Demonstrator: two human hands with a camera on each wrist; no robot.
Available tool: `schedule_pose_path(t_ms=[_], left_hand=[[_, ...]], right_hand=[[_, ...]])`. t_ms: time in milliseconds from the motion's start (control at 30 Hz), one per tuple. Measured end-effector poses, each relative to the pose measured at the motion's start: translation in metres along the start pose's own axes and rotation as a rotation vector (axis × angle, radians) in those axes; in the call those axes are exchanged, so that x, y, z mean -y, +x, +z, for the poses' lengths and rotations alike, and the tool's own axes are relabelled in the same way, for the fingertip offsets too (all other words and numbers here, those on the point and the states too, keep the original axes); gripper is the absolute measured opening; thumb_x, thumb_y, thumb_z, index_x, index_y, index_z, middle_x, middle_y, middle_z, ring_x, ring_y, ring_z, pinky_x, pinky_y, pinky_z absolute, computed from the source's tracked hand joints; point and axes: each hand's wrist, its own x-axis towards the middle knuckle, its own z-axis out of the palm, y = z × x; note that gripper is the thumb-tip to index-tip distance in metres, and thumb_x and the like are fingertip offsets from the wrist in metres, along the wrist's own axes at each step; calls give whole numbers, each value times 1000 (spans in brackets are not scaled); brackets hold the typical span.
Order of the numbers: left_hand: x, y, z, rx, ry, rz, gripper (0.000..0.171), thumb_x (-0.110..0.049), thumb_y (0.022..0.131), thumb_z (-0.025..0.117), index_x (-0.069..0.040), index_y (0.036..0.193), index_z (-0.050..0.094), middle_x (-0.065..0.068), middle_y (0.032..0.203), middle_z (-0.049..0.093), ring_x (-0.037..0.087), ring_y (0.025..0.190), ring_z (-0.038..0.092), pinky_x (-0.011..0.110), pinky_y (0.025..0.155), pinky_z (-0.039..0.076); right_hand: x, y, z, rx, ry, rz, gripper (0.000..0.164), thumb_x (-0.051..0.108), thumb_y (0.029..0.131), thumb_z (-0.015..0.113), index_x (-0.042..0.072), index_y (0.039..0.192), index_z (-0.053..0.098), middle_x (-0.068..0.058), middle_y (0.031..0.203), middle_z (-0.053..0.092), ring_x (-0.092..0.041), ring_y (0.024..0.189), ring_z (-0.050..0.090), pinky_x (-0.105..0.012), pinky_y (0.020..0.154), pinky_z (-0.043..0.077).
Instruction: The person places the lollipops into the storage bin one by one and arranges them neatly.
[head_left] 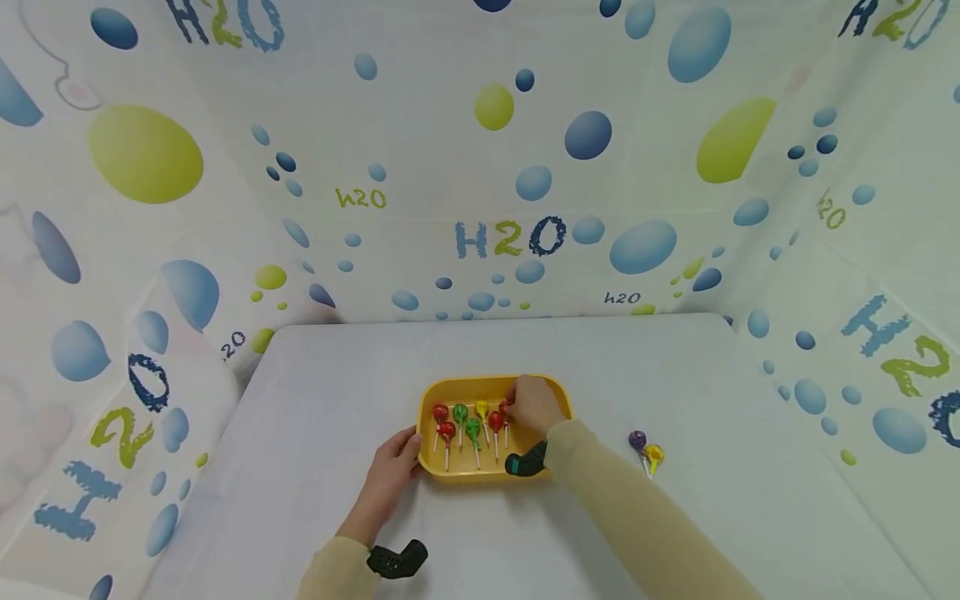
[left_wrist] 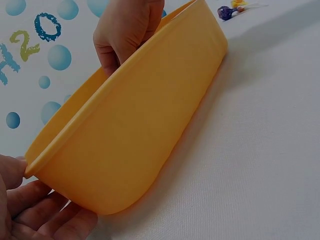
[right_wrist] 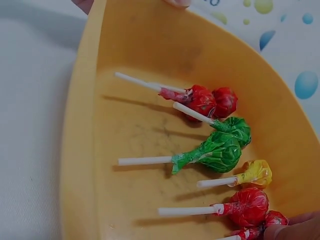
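A yellow tray (head_left: pixel 457 477) holds several wrapped lollipops with white sticks. Two red lollipops (right_wrist: pixel 202 102) lie at its left, then two green lollipops (right_wrist: pixel 220 150), a yellow lollipop (right_wrist: pixel 256 173) and a red lollipop (right_wrist: pixel 249 207). My left hand (head_left: pixel 393 467) grips the tray's left end, thumb at the rim and fingers against the outer wall. Inside the tray, my right hand (head_left: pixel 534 406) pinches another red lollipop (right_wrist: pixel 275 219) by its head, beside the others. Part of that hand is cut off in the right wrist view.
On the white table (head_left: pixel 315 400), right of the tray, lie a purple lollipop (head_left: pixel 637 440) and a yellow lollipop (head_left: pixel 655 456), close together. A white cloth with blue and green spots (head_left: pixel 534 182) hangs behind the table and at both sides.
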Motion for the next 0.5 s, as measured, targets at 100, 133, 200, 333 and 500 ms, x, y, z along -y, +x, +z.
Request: schedule_pose_path(t_ms=[100, 133, 200, 333, 500], left_hand=[[-1, 0, 0, 2, -4, -1, 52, -27, 112, 40, 3, 154, 38, 27, 153, 47, 36, 131, 58, 45, 107, 54], [-1, 0, 0, 1, -5, -1, 51, -27, 112, 40, 3, 154, 39, 27, 153, 47, 36, 130, 58, 45, 107, 54], [-1, -1, 0, 0, 0, 0, 51, -27, 112, 40, 2, 154, 39, 26, 153, 47, 36, 130, 58, 45, 107, 54], [-2, -1, 0, 0, 8, 0, 52, -28, 112, 40, 2, 154, 39, 26, 153, 48, 36, 129, 58, 45, 107, 54], [-2, -2, 0, 0, 14, -5, 52, -29, 112, 40, 2, 155, 39, 26, 153, 47, 36, 130, 58, 45, 107, 54]], right_hand=[[-1, 1, 1, 7, 9, 9, 14, 12, 91, 77, 1, 98, 74, -11, 96, 74, -22, 84, 65, -37, 82, 61], [-1, 1, 1, 9, 13, 13, 14, 12, 91, 77, 1, 99, 74, -11, 97, 74, -21, 84, 65, -37, 82, 61], [-1, 1, 0, 13, 19, 17, 14, 11, 91, 77, 1, 99, 74, -11, 97, 74, -21, 84, 64, -36, 81, 61], [0, 1, -1, 18, 28, 22, 14, 11, 91, 77, 1, 100, 74, -12, 97, 74, -21, 83, 64, -36, 79, 60], [-1, 0, -2, 23, 30, 13, 16, 13, 91, 77, 0, 101, 74, -12, 99, 74, -21, 83, 63, -37, 81, 60]])
